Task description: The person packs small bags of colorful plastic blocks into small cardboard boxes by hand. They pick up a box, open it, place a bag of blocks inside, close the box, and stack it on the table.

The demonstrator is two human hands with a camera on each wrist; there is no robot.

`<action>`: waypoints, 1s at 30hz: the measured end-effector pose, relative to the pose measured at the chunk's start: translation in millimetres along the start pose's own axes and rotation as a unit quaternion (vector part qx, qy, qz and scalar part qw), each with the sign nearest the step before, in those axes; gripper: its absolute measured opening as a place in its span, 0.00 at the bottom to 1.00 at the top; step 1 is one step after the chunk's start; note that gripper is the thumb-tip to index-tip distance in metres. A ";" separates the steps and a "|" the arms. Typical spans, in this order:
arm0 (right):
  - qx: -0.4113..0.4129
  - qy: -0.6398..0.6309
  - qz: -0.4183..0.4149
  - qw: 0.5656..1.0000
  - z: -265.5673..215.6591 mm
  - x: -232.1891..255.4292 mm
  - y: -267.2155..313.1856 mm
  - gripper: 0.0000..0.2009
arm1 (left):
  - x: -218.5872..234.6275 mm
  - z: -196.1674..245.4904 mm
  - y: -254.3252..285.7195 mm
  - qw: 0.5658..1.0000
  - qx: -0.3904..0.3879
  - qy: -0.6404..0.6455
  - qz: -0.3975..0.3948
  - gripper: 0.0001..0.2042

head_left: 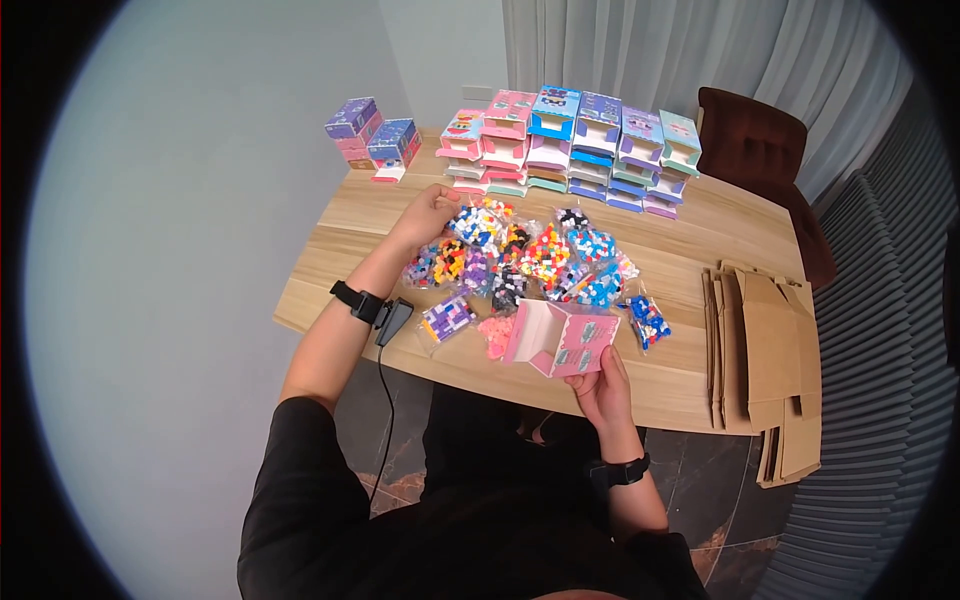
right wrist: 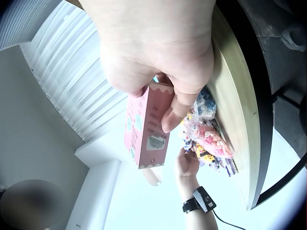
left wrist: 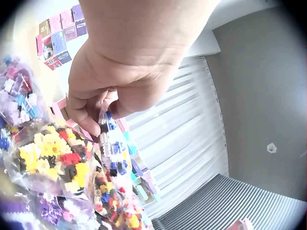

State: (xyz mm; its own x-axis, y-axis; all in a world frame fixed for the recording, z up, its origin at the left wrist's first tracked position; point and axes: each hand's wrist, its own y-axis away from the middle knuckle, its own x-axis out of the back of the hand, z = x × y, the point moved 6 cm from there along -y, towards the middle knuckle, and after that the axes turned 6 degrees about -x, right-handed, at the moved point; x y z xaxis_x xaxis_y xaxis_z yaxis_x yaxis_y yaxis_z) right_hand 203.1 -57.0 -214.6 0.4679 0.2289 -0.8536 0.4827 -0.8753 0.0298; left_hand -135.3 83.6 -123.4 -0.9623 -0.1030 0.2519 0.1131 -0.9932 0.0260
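Note:
The left hand (head_left: 430, 216) is at the back left of a heap of clear bags filled with small coloured pieces. Its thumb and fingers pinch the edge of a bag with white and blue pieces (left wrist: 114, 148), as the left wrist view shows. Near the table's front edge, the right hand (head_left: 603, 392) grips a pink box (head_left: 588, 343) with its flap end open towards the left. In the right wrist view the thumb and fingers hold the pink box (right wrist: 152, 122) on two sides.
Opened boxes (head_left: 598, 135) stand stacked along the back, with more boxes (head_left: 352, 120) at the back left. Flattened cardboard (head_left: 775, 340) lies at the right edge. A bag of blue pieces (head_left: 648, 320) lies right of the heap; a brown chair (head_left: 745, 140) stands behind.

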 end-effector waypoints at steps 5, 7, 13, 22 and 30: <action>0.003 0.003 -0.001 1.000 -0.4 0.2 0.2 0.19 | -11.5 1.2 -7.7 0.976 -0.139 -0.167 -0.025 0.12; 0.003 0.001 -0.003 1.000 -0.8 0.0 0.1 0.19 | -25.6 24.2 13.8 0.911 -0.293 -0.289 -0.024 0.14; -0.004 0.004 -0.008 1.000 0.8 1.3 -1.2 0.19 | -47.8 43.6 49.2 0.838 -0.306 -0.451 0.009 0.28; -0.006 0.007 -0.001 1.000 0.2 -1.1 -0.9 0.19 | -60.2 47.2 53.8 0.891 -0.281 -0.353 -0.050 0.20; -0.008 0.006 0.003 1.000 -0.1 -3.0 -1.1 0.19 | -55.1 39.2 47.9 0.891 -0.297 -0.345 0.009 0.14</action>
State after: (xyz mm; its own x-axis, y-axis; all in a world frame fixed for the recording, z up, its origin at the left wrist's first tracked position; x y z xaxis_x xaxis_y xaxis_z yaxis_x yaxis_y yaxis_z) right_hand 201.3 -56.6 -212.0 0.4791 0.2294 -0.8473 0.4917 -0.8697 0.0425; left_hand -67.2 43.8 -98.1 -0.5579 -0.2650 0.7864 -0.2205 -0.8662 -0.4484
